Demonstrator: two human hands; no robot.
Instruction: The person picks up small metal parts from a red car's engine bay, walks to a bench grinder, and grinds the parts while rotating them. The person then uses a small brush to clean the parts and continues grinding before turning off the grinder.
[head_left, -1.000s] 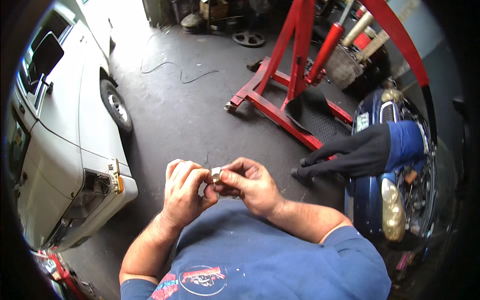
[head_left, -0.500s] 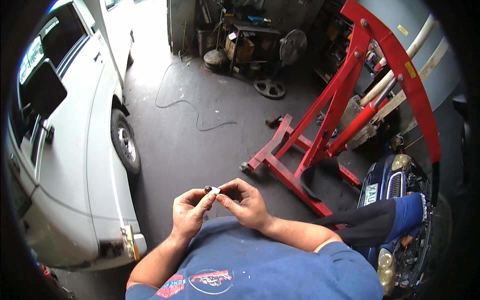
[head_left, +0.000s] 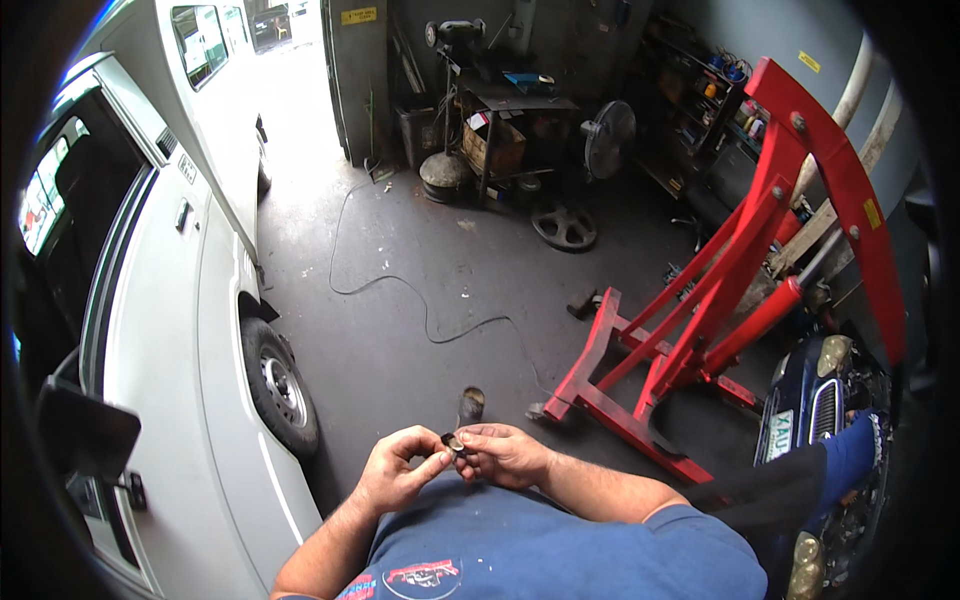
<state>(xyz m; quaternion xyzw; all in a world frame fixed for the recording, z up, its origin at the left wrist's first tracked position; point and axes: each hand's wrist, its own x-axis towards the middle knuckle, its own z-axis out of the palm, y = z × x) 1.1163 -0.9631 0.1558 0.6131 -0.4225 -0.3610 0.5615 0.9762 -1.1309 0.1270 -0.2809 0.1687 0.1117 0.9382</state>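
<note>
In front of my chest, both hands meet around a small dark part with a pale, shiny face (head_left: pixel 454 442); its exact kind is too small to make out. My left hand (head_left: pixel 404 470) pinches its left side between thumb and fingers. From the other side, the thumb and curled fingers of my right hand (head_left: pixel 503 456) grip it too. My fingertips look grimy and cover part of the piece. Just beyond my hands, the toe of a shoe (head_left: pixel 471 404) shows on the dark floor.
A white van (head_left: pixel 180 360) stands close on my left. To the right is a red engine hoist (head_left: pixel 690 350), with a dark blue car front (head_left: pixel 800 415) and a person in dark trousers (head_left: pixel 775 490) beside it. A cable (head_left: pixel 430 335) snakes over the floor toward a fan (head_left: pixel 608 140) and workbench (head_left: pixel 520 100).
My view has tilted and shifted, so my hands sit lower in the picture. The small part has turned in my fingers, its round pale face now showing. A shoe has come into view.
</note>
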